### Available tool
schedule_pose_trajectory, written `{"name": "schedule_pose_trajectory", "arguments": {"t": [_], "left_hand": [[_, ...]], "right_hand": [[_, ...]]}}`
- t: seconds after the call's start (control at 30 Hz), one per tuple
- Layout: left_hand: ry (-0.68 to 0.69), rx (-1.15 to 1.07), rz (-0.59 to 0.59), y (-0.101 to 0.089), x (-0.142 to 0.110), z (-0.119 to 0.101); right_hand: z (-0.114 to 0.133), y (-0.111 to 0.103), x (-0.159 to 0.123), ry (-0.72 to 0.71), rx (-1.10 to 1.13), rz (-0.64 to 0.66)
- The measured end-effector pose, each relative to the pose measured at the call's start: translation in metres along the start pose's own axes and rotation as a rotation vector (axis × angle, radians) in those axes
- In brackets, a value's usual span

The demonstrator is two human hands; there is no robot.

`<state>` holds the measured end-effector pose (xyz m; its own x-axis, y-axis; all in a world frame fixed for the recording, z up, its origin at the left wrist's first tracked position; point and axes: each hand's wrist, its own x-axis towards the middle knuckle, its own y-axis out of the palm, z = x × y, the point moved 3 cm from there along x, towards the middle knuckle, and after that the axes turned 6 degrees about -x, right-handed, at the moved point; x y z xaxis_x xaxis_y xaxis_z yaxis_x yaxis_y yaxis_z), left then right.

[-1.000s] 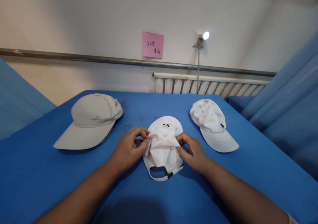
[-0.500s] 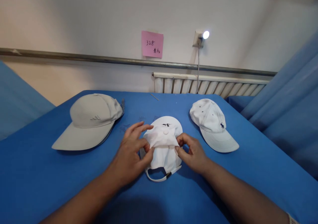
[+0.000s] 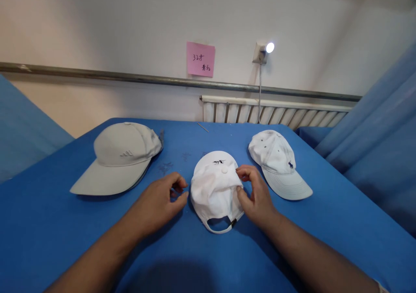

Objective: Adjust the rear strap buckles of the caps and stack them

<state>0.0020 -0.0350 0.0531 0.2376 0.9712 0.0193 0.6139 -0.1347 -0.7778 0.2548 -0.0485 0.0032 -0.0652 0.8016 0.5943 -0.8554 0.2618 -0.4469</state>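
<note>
A white baseball cap (image 3: pixel 216 193) lies on the blue-covered table between my hands, its brim with a black logo facing away and its back strap toward me. A crease runs across the right side of its crown. My left hand (image 3: pixel 162 202) is just left of the cap, thumb and curled fingers apart, holding nothing. At the cap's right side, my right hand (image 3: pixel 255 193) has its thumb and forefinger tips against the fabric with a gap between them.
A beige cap (image 3: pixel 120 154) sits at the left, and another white cap (image 3: pixel 276 163) with a dark blue emblem at the right. A thin stick (image 3: pixel 203 127) lies near the far edge of the blue table (image 3: pixel 182 258). Blue curtains (image 3: pixel 383 128) hang at the sides.
My left hand has let go of the white cap and drawn back left. The folded crown has opened out rounder, and its strap buckle has shifted right. My right hand's fingers have spread.
</note>
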Motion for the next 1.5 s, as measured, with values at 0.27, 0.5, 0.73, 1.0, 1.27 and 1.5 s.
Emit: {"name": "schedule_pose_trajectory", "arguments": {"t": [0.27,0.5,0.73,1.0,1.27,1.5], "left_hand": [[0.081,-0.169,-0.007,0.019,-0.001,-0.002],[0.089,-0.163,-0.156,0.034,0.002,0.007],[0.106,-0.201,-0.162,0.034,0.012,0.003],[0.017,-0.565,0.073,0.042,0.027,-0.02],[0.01,-0.658,0.063,0.064,0.015,-0.014],[0.203,-0.513,0.124,0.061,0.011,-0.03]], "right_hand": [[0.009,0.001,-0.006,-0.069,-0.034,-0.038],[-0.012,0.0,0.001,0.146,0.043,-0.157],[-0.031,0.007,0.011,0.259,0.035,0.027],[-0.005,0.014,0.008,0.036,0.103,0.116],[0.007,0.027,0.002,0.021,-0.018,0.172],[0.005,0.032,0.0,0.096,-0.043,0.135]]}}
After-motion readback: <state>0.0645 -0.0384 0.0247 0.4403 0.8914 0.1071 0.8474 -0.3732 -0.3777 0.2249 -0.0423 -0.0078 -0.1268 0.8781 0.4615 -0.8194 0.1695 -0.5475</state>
